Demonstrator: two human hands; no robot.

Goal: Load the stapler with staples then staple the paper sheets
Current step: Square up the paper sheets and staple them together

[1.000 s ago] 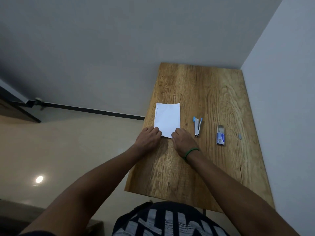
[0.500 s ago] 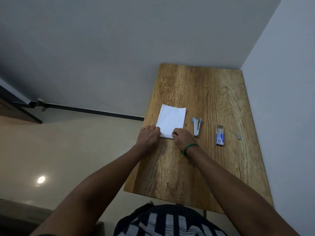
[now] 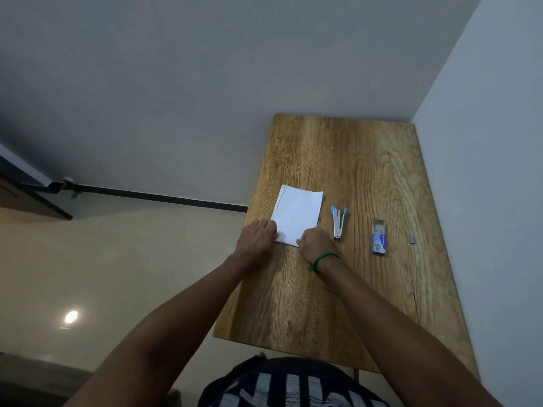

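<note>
A small stack of white paper sheets (image 3: 296,214) lies flat on the wooden counter (image 3: 352,160), near its left edge and turned slightly so its far end leans right. Both of the person's hands are at the stack's near edge. The left hand (image 3: 257,239) covers the near left corner, knuckles up and fingers bent with the tips on the paper. The right hand (image 3: 316,243) sits the same way on the near right corner, with a green bracelet (image 3: 324,258) round its wrist. The view does not show whether either hand pinches the sheets with a thumb underneath or only presses down on them.

Just beside the paper, to its right and untouched, lies the stapler (image 3: 338,221), a small metal one with blue tips at its far end, where its two arms stand a little apart. Farther right is the staple box (image 3: 379,237), blue and white, its inner tray slid partly out at the far end. A short grey strip of staples (image 3: 412,238) lies apart from the box on its right, close to the counter's right edge, which runs along a pale wall (image 3: 484,142).
</note>
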